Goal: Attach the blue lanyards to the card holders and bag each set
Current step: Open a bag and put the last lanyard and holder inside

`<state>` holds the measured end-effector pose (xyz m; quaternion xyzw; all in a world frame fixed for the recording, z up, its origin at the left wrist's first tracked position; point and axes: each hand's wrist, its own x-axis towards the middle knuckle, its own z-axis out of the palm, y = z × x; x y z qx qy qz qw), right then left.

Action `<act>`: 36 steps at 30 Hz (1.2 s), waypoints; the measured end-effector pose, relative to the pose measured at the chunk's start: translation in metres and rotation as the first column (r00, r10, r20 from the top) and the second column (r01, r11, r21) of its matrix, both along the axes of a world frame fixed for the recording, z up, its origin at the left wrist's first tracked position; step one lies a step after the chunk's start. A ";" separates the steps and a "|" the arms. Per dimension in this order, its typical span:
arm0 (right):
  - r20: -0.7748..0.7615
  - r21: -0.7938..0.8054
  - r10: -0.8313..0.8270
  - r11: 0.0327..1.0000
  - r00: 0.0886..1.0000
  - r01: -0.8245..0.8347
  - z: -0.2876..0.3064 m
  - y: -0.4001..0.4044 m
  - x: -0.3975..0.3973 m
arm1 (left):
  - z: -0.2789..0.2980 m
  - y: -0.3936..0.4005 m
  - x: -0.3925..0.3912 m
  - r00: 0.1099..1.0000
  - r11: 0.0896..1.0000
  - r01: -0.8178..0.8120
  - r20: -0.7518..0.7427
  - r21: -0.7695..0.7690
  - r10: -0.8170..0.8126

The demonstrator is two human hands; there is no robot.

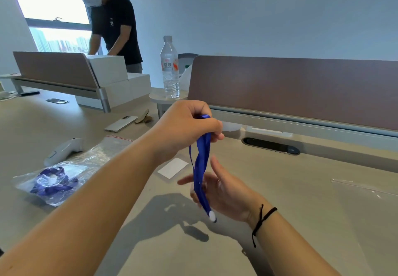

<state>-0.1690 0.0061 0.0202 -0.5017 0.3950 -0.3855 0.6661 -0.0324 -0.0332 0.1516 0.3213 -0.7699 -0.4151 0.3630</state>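
My left hand [189,122] is raised above the table and grips the top of a blue lanyard [201,163], which hangs down in a loop. The lanyard's white end clip [212,215] dangles in front of my right hand [221,191], which is open below with relaxed fingers behind the strap. A white card holder [173,167] lies flat on the table just behind the lanyard. To the left, a clear plastic bag [53,181] holds a coiled blue lanyard with a card. Another clear bag [364,187] lies flat at the right.
A water bottle [170,66] stands on a small round shelf behind my hands. A white controller [62,150] and a phone [121,123] lie on the left of the table. A brown divider panel [301,90] runs along the back. Another person [114,23] stands at the far desk.
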 end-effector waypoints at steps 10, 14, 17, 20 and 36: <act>-0.248 -0.091 -0.349 0.937 0.904 0.337 -0.016 0.056 -0.034 | -0.084 -0.036 0.020 0.986 0.983 -0.160 0.055 0.091 0.155; -0.562 -0.372 -0.481 0.874 0.674 0.314 -0.026 0.063 -0.052 | -0.140 -0.044 0.029 0.959 0.986 -0.155 0.248 0.067 0.134; -0.667 -0.489 -0.548 0.833 0.505 0.259 -0.043 0.066 -0.051 | -0.166 -0.038 0.032 0.944 0.989 -0.148 0.302 0.016 0.136; -0.770 -0.583 -0.586 0.807 0.254 0.093 -0.059 0.069 -0.043 | -0.180 -0.036 0.035 0.928 0.980 -0.157 0.320 -0.122 0.188; -0.746 -0.666 -0.666 0.744 0.020 -0.057 -0.072 0.078 -0.038 | -0.188 -0.084 0.065 0.649 0.968 -0.106 0.722 -0.226 0.239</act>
